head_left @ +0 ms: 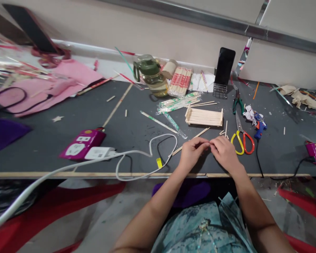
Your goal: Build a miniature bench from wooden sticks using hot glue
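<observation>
My left hand (192,151) and my right hand (223,151) meet at the fingertips above the table's front part. Both are closed in a pinch, and whatever sits between the fingers is too small or hidden to name. Just beyond them stands a small tray-like frame (204,117) built of wooden sticks, with raised ends. Loose chopsticks (202,132) and short cut stick pieces (226,128) lie between the frame and my hands. Scissors (242,140) with one yellow and one red handle rest right of my right hand.
Green-handled pliers (237,103) and a blue glue gun (260,129) lie to the right. A phone (225,66) leans in a wire stand. Behind are a jug (152,75) and packed chopsticks (180,81). A white cable (137,152) loops left from a purple power strip (83,143).
</observation>
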Motion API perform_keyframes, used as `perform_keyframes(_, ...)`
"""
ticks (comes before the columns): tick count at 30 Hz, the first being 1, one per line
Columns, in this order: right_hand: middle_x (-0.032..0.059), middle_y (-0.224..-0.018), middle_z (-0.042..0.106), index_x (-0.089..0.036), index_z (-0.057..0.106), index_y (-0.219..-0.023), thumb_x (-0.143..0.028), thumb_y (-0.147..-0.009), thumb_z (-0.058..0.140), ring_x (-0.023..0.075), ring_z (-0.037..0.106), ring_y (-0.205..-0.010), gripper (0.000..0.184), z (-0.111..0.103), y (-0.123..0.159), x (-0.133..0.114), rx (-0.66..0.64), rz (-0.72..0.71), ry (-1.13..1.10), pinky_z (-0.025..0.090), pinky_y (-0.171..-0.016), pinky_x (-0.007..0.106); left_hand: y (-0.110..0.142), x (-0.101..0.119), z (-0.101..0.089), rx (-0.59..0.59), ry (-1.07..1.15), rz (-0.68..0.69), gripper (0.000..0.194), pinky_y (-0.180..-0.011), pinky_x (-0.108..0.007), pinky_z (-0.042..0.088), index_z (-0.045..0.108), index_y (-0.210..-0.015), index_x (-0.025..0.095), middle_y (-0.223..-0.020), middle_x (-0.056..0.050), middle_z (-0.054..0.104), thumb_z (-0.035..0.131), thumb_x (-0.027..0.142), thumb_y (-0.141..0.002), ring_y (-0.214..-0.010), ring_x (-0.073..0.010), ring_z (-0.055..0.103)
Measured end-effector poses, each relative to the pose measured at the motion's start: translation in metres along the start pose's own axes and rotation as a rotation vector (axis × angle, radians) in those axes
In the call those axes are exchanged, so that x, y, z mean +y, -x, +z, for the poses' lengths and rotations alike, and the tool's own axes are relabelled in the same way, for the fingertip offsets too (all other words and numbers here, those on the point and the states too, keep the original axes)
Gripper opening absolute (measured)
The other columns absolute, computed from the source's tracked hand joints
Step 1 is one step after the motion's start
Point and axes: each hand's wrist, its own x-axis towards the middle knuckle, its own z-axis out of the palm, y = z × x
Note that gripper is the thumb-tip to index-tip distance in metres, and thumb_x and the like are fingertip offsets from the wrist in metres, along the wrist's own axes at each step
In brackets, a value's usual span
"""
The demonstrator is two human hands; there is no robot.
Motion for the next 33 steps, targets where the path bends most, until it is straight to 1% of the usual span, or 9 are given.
perform_keyframes(3,0.0087,-0.095,0.073,-0.021,0.07,-0.105,-0.031,-0.099,0.055,0.0226,0.067,-0.09,0.019,-0.007,-0.001,0.017,0.089,0.143,-0.204,0.053,-0.082,0.034,-0.001,0.0,-0.005,0.048,0.081,-0.091,0.021,-0.052,-0.024,0.045,0.071,-0.083,0.019,-0.06,0.001,0.064,0.068,0.04,-0.082,-0.054,-0.0144,0.057)
perform_keyframes(5,0.011,-0.103,0.074,-0.02,0.069,-0.116,-0.036,-0.097,0.058,0.0227,0.07,-0.088,0.027,-0.008,-0.006,0.036,0.204,0.348,-0.312,0.056,-0.081,0.037,-0.003,0.0,-0.017,0.203,0.025,-0.04,0.02,-0.055,-0.024,0.046,0.07,-0.084,0.019,-0.067,0.0,0.066,0.067,0.039,-0.083,-0.061,-0.0153,0.06)
perform_keyframes(8,0.0166,-0.124,0.071,-0.019,0.061,-0.133,-0.036,-0.089,0.063,0.0253,0.073,-0.097,0.047,-0.002,-0.018,0.063,0.22,0.537,-0.552,0.061,-0.08,0.04,-0.011,-0.002,-0.039,0.534,-0.108,0.128,0.019,-0.068,-0.026,0.051,0.07,-0.084,0.02,-0.102,-0.007,0.07,0.068,0.039,-0.083,-0.096,-0.0208,0.067)
perform_keyframes(10,0.0188,-0.137,0.065,-0.019,0.058,-0.137,-0.031,-0.085,0.065,0.0271,0.071,-0.111,0.054,0.006,-0.028,0.072,0.205,0.55,-0.693,0.061,-0.087,0.043,-0.02,-0.005,-0.052,0.637,-0.107,0.157,0.02,-0.079,-0.03,0.053,0.069,-0.084,0.02,-0.122,-0.011,0.067,0.068,0.04,-0.083,-0.115,-0.0246,0.063)
perform_keyframes(17,0.0102,-0.135,0.068,-0.021,0.065,-0.126,-0.013,-0.082,0.058,0.0248,0.062,-0.131,0.046,0.024,-0.074,0.061,0.093,0.41,-0.852,0.051,-0.109,0.045,-0.054,-0.022,-0.065,0.335,0.087,0.081,0.027,-0.105,-0.042,0.044,0.066,-0.08,0.019,-0.128,-0.017,0.068,0.071,0.046,-0.08,-0.13,-0.0313,0.057)
perform_keyframes(23,0.0118,-0.129,0.07,-0.02,0.065,-0.125,-0.009,-0.079,0.059,0.0216,0.069,-0.115,0.048,0.01,-0.091,0.07,0.165,0.498,-0.82,0.055,-0.101,0.041,-0.041,-0.011,-0.067,0.619,-0.103,0.153,0.021,-0.081,-0.03,0.048,0.069,-0.082,0.02,-0.116,-0.009,0.067,0.072,0.041,-0.079,-0.114,-0.0246,0.061)
perform_keyframes(27,0.0053,-0.092,0.075,-0.02,0.072,-0.101,-0.028,-0.087,0.061,0.0173,0.07,-0.074,0.019,-0.014,-0.059,0.056,0.333,0.506,-0.615,0.058,-0.073,0.033,-0.022,0.009,-0.044,0.441,0.156,0.057,0.023,-0.059,-0.023,0.04,0.07,-0.08,0.019,-0.068,0.002,0.058,0.074,0.042,-0.079,-0.06,-0.0119,0.05)
perform_keyframes(30,0.0017,-0.08,0.073,-0.022,0.075,-0.095,-0.037,-0.087,0.066,0.0164,0.066,-0.066,0.02,-0.018,-0.035,0.027,0.237,0.472,-0.625,0.054,-0.064,0.029,-0.016,0.016,-0.017,0.316,0.342,-0.026,0.026,-0.055,-0.022,0.038,0.07,-0.077,0.018,-0.065,0.002,0.059,0.08,0.043,-0.075,-0.057,-0.0099,0.047)
perform_keyframes(33,0.0033,-0.091,0.076,-0.022,0.075,-0.101,-0.039,-0.086,0.069,0.0181,0.069,-0.077,0.023,-0.008,-0.025,0.0,0.186,0.444,-0.725,0.056,-0.071,0.03,-0.015,0.015,0.004,0.25,0.435,-0.076,0.028,-0.056,-0.021,0.04,0.07,-0.076,0.018,-0.067,0.002,0.062,0.082,0.043,-0.074,-0.057,-0.0094,0.049)
